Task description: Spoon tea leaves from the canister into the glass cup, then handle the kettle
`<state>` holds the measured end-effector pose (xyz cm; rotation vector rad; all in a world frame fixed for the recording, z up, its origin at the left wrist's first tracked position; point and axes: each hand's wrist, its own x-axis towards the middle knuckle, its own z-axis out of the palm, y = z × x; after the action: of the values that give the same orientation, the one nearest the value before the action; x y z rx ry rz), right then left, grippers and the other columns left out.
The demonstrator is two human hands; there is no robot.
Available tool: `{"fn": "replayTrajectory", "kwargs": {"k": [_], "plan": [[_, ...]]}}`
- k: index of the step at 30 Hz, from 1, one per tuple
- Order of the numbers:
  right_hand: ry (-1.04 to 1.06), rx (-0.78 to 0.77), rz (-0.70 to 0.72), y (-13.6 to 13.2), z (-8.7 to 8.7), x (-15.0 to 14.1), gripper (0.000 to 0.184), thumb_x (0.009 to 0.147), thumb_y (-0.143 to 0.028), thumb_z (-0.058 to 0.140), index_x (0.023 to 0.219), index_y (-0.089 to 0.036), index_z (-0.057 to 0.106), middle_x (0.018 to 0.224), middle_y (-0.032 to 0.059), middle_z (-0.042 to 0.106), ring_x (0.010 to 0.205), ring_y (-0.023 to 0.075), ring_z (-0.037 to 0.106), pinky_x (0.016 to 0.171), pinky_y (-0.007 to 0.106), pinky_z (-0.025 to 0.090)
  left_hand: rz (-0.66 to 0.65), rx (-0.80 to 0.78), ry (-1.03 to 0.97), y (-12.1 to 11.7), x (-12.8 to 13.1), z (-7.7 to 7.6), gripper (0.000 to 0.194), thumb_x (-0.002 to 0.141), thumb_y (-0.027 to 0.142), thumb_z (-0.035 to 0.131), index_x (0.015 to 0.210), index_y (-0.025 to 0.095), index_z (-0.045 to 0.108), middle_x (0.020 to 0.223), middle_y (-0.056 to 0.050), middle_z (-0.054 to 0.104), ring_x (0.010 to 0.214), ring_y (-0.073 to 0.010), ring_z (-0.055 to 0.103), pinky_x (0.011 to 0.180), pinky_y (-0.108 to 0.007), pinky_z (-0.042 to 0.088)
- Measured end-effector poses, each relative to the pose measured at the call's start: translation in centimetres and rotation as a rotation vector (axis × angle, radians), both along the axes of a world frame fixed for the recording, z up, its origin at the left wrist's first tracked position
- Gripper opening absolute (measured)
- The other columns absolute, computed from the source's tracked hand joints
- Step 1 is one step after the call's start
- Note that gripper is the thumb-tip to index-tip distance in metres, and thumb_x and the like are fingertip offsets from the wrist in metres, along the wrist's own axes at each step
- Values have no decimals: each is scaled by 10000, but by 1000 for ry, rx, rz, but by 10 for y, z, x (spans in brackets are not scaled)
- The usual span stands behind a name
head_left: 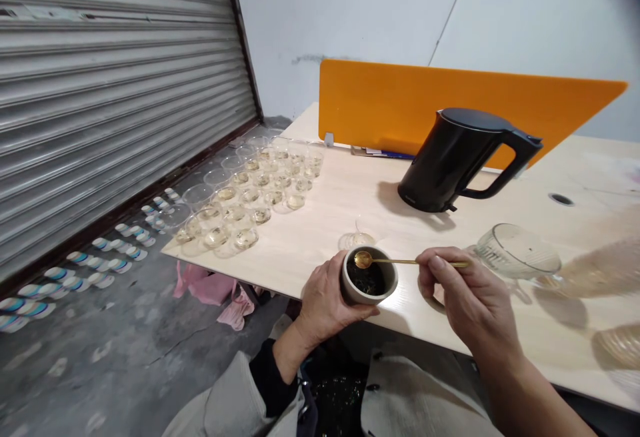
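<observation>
Grey metal slats of a roller shutter (pixel 110 83) fill the left of the frame. Rows of clear cups (pixel 250 190) holding pale liquid stand at the left end of a pale wooden table (pixel 340 190). At lower centre, the left hand (pixel 325 303) grips a grey ceramic cup (pixel 370 292) of dark leaves (pixel 367 279). Just right of it, the right hand (pixel 467 297) pinches a gold spoon (pixel 400 261), its bowl over the cup's rim. A black kettle (pixel 450 163) stands upper right, with a glass jug (pixel 517 250) at far right.

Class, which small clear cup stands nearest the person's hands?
The lone cup just past the bowl in the left hand; all the others stand in rows further left.
</observation>
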<state>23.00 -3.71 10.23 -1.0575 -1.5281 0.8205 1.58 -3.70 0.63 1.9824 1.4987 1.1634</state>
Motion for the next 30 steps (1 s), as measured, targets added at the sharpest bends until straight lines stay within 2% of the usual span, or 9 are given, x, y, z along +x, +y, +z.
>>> {"fn": "replayTrajectory", "kwargs": {"k": [2,10,15,19,24,28,30], "plan": [[32,-23,4,1,1,0,132,997,-323,628,993,-235,726,718,-3,609,597,119,563,516,243,451,1,2,-2,0,0,0,1065,549,507,952,1424,246,404,1329,-115,670,1157,-339,677,975,-510,559],[455,-143,-102,27,7,11,103,922,-315,727,876,-223,720,746,1,603,600,92,547,499,196,462,-6,33,-1,2,-1,-4,1093,558,616,926,1436,241,395,1361,-141,650,1189,-354,670,1005,-523,550],[480,-174,-98,32,4,9,101,899,-305,747,863,-214,724,746,4,602,600,91,545,498,194,478,-10,25,7,2,-1,-2,1079,566,600,927,1434,246,394,1371,-138,648,1189,-355,671,997,-522,555],[481,-136,-141,33,10,7,111,892,-307,752,850,-209,721,770,11,605,622,100,549,489,200,478,-11,13,3,2,-1,-1,1095,553,605,933,1435,245,394,1364,-139,654,1183,-358,674,995,-524,556],[393,38,-231,46,17,2,138,918,-343,717,875,-213,700,766,5,602,616,120,557,503,243,491,-15,20,-2,1,-1,-2,1073,568,602,929,1432,253,397,1371,-135,649,1192,-356,671,999,-516,553],[8,110,-249,61,4,-7,245,960,-426,663,864,-202,692,708,-6,616,595,129,592,567,272,519,-12,34,-4,1,0,-1,1067,585,596,924,1443,253,391,1364,-131,652,1188,-354,671,998,-512,550],[-78,112,-225,66,-2,-10,262,977,-438,638,883,-199,693,719,-5,633,606,130,608,591,274,524,-13,36,-7,1,0,0,1069,587,601,922,1447,257,387,1369,-127,650,1188,-352,670,1000,-510,549]]}}
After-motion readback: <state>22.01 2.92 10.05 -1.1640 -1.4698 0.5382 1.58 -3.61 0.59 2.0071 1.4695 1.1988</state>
